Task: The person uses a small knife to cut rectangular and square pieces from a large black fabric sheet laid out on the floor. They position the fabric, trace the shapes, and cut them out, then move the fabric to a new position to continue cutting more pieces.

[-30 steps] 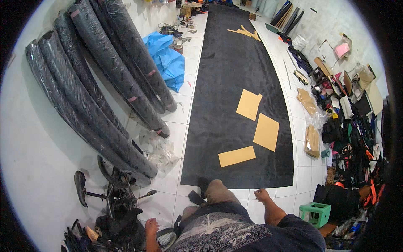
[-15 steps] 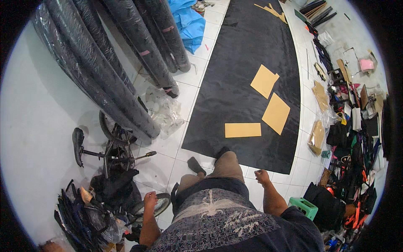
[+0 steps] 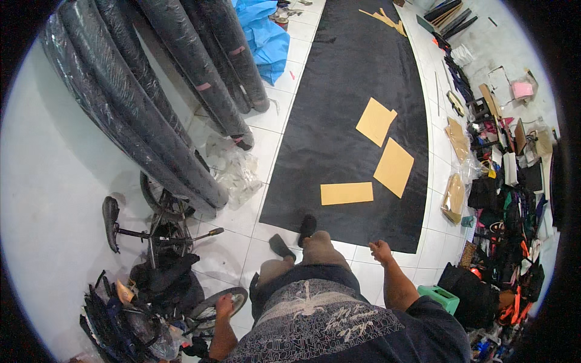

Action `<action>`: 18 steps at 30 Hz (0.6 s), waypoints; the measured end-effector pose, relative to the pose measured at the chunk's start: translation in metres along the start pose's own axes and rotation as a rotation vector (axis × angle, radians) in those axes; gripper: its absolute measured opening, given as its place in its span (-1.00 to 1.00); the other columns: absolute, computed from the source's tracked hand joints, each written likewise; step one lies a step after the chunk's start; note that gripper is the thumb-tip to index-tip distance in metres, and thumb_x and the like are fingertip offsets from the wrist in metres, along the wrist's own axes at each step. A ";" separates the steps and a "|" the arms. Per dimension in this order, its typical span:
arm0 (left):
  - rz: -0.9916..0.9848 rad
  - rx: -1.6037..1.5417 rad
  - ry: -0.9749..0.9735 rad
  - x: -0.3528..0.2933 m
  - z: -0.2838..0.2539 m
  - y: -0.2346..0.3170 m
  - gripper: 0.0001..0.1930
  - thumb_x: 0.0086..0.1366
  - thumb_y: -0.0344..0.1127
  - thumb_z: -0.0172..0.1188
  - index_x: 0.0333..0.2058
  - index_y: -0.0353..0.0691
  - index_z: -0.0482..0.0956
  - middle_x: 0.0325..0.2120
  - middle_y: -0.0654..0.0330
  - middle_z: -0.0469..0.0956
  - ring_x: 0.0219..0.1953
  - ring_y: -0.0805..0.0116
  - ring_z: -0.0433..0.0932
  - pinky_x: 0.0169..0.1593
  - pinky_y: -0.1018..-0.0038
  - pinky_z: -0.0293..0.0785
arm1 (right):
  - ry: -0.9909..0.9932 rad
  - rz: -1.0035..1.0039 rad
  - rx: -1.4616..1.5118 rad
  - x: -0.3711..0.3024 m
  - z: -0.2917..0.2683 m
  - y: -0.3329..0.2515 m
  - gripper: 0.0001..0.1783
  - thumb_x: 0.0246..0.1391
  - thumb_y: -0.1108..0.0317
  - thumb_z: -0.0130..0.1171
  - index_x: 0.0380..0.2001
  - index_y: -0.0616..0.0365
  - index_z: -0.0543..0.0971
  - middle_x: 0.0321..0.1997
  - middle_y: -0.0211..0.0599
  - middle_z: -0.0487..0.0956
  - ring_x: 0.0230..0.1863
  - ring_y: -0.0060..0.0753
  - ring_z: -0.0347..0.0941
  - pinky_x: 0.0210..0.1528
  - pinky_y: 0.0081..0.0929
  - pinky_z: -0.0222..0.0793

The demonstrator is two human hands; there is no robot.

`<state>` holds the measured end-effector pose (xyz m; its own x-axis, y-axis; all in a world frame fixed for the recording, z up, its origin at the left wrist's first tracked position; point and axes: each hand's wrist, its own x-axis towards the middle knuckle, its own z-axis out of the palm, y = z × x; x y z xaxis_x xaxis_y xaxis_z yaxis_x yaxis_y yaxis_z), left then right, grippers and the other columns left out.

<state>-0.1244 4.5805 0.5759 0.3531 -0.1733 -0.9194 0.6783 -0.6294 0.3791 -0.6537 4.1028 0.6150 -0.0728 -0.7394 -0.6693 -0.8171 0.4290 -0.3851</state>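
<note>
My right hand hangs just above the near right edge of a long black sheet spread over the floor. Its fingers are curled in, and what they hold, if anything, is hidden. Low on the left, my left hand hangs with loosely curled fingers and nothing visible in it, in front of a bicycle wheel. On the sheet lie three tan card pieces: a rectangle, a slanted four-sided piece and a notched piece. Thin tan strips lie at its far end.
Plastic-wrapped dark rolls lean on the left wall, near a bicycle. Clear plastic and blue sheeting lie beside them. At right are a green stool, wrapped tan pieces and a crowded heap.
My left hand has swung slightly down and right, and my right hand has risen a little. My dark-socked feet have shifted. The card pieces remain lying in place on the sheet.
</note>
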 end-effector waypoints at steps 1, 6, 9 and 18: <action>-0.038 -0.020 -0.039 -0.007 -0.002 0.013 -0.73 0.27 -0.11 0.21 -0.27 -0.20 0.52 -0.57 0.25 0.46 -0.63 0.37 0.45 -0.61 0.38 0.34 | -0.032 0.052 0.052 -0.014 0.005 0.001 -0.64 0.14 0.14 0.25 -0.19 0.23 0.55 -0.41 -0.34 0.55 -0.47 -0.45 0.47 -0.50 -0.44 0.39; 0.111 0.150 0.055 0.010 0.035 0.063 -0.70 0.29 -0.15 0.20 -0.15 -0.24 0.49 -0.53 0.23 0.49 -0.64 0.40 0.42 -0.60 0.43 0.36 | 0.023 0.199 0.115 -0.073 -0.006 0.020 -0.60 0.13 0.10 0.25 -0.17 0.24 0.56 -0.42 -0.34 0.55 -0.48 -0.51 0.46 -0.55 -0.48 0.39; 0.102 0.163 0.051 0.012 0.052 0.090 -0.67 0.30 -0.18 0.20 -0.05 -0.20 0.45 -0.51 0.21 0.49 -0.65 0.44 0.38 -0.60 0.50 0.36 | 0.083 -0.053 -0.162 -0.060 -0.002 0.020 -0.44 0.08 -0.09 0.21 -0.25 0.29 0.62 -0.24 0.08 0.64 -0.15 0.06 0.57 -0.05 -0.18 0.46; 0.192 0.394 -0.040 0.072 0.126 0.120 -0.76 0.24 -0.19 0.28 -0.23 -0.18 0.50 -0.55 0.24 0.49 -0.67 0.47 0.40 -0.67 0.50 0.32 | -0.235 -0.339 -0.188 -0.032 0.119 -0.046 -0.54 0.20 -0.06 0.10 -0.06 0.07 0.61 -0.03 -0.08 0.62 0.02 -0.05 0.54 0.07 -0.16 0.42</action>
<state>-0.0984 4.3972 0.5420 0.4181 -0.3394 -0.8426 0.3025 -0.8226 0.4814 -0.5460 4.1680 0.5786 0.3314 -0.6745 -0.6597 -0.8636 0.0648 -0.5001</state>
